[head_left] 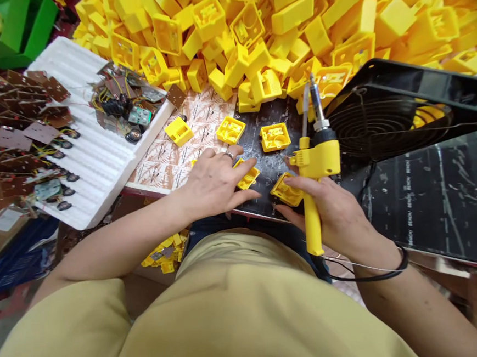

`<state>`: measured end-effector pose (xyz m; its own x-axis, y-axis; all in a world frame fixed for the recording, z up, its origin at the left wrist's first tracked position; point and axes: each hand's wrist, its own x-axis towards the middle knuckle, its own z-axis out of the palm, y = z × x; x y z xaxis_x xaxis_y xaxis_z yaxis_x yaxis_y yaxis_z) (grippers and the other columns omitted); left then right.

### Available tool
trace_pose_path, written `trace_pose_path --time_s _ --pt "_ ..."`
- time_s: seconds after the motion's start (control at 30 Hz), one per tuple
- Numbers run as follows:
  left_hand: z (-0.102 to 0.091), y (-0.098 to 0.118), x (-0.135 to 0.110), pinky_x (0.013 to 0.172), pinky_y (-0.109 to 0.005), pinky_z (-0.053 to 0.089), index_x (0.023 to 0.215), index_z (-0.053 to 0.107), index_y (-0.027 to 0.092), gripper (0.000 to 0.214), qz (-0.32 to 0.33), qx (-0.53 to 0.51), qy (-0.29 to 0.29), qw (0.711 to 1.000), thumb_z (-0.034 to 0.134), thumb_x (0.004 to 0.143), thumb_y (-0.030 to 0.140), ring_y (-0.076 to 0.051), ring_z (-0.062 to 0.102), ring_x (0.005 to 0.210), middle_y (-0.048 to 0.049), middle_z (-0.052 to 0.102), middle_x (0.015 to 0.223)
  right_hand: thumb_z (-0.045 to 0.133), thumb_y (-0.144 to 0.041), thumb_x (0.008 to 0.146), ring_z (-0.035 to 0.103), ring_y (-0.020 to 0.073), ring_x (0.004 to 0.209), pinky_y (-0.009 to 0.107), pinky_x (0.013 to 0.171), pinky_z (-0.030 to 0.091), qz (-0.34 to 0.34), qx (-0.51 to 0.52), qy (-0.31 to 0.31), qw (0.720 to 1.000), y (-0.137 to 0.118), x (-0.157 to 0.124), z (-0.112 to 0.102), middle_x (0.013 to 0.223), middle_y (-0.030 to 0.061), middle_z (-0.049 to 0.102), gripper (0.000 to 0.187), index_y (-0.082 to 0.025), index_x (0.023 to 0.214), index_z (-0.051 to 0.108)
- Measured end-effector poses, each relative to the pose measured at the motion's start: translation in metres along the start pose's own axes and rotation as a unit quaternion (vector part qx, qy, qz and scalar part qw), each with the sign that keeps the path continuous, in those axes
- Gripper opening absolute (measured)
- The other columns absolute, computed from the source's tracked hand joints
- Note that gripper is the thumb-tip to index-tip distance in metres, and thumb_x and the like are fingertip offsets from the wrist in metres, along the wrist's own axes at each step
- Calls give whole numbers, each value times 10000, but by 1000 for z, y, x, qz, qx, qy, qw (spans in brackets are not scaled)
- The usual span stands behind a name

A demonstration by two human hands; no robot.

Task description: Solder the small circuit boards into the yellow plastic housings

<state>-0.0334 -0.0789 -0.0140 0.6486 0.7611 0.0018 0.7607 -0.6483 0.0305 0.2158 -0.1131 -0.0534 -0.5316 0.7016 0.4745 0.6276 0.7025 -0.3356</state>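
Observation:
My right hand is wrapped round a yellow soldering gun, its metal tip pointing up and away from me. The fingertips of that hand also reach beside a small open yellow plastic case at the table's near edge; whether they touch it I cannot tell. My left hand lies low over the table with thumb and fingers spread. Another yellow case sits between its index finger and thumb, partly covered. Further yellow cases, one in the middle and one to its right, stand just beyond my hands.
A large heap of yellow cases fills the back. At right a black fan stands on the dark tabletop. A white foam tray at left bears brown circuit boards and wired parts. Green bins are far left.

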Motion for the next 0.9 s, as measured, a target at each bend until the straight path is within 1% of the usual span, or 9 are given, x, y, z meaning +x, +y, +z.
trace_pose_path --time_s 0.07,0.17,0.3,0.43,0.57,0.67,0.73,0.83,0.9 --pt "4 -3 -2 920 -446 465 1384 568 123 750 -19 -39 60 997 472 913 699 -331 626 1137 -220 604 1337 649 -293 935 682 211 843 314 705 557 15 -3 12 1000 1 -1 1 956 49 675 440 -219 1328 466" --pt "-6 -24 -16 966 -427 469 1329 607 172 578 -68 -83 100 989 454 955 586 -283 626 1134 -141 654 1269 670 -280 921 701 215 850 317 711 565 21 4 29 999 2 -3 4 973 46 693 447 -235 1325 484" --pt "-20 -53 -46 1037 -442 466 1290 628 168 510 -87 -86 48 991 481 956 523 -286 620 1170 -126 658 1291 706 -276 896 710 213 876 313 727 575 12 28 37 999 0 -1 11 1042 56 708 477 -235 1323 496" --pt "-9 -56 -62 1092 -428 452 1448 477 108 655 -80 -99 5 992 505 956 539 -296 538 1321 -186 544 1458 698 -324 905 701 219 883 336 747 582 -12 28 30 999 -6 12 19 1061 74 694 467 -226 1314 496" --pt "7 -47 -56 914 -396 526 1469 473 143 680 -146 -37 20 988 514 949 580 -283 656 1084 -167 661 1274 686 -444 898 670 252 845 371 729 569 -36 -30 49 998 -14 31 31 922 77 664 471 -177 1250 522" --pt "11 -35 -45 779 -384 507 1409 567 197 642 -173 47 37 983 490 943 631 -287 668 905 -129 713 1012 660 -332 930 661 221 811 333 708 549 -44 -37 43 997 -18 38 40 913 58 668 394 -196 1271 513" --pt "11 -29 -40 748 -374 486 1370 609 214 677 -146 49 43 987 436 932 701 -283 659 872 -110 707 911 634 -259 943 660 200 783 307 689 533 -52 -33 31 998 -17 36 40 907 43 673 366 -215 1284 509" --pt "7 -36 -38 776 -374 478 1381 602 212 701 -121 8 64 991 314 967 699 -272 653 904 -110 714 936 639 -270 941 656 180 733 282 649 517 -70 -16 9 997 -8 28 32 872 24 674 368 -224 1286 519" --pt "5 -53 -38 864 -409 470 1407 575 193 623 -165 17 97 981 333 1000 597 -298 631 1050 -144 705 1110 650 -289 935 653 176 705 283 641 519 -75 -9 4 997 -2 23 26 853 18 675 386 -225 1294 523"
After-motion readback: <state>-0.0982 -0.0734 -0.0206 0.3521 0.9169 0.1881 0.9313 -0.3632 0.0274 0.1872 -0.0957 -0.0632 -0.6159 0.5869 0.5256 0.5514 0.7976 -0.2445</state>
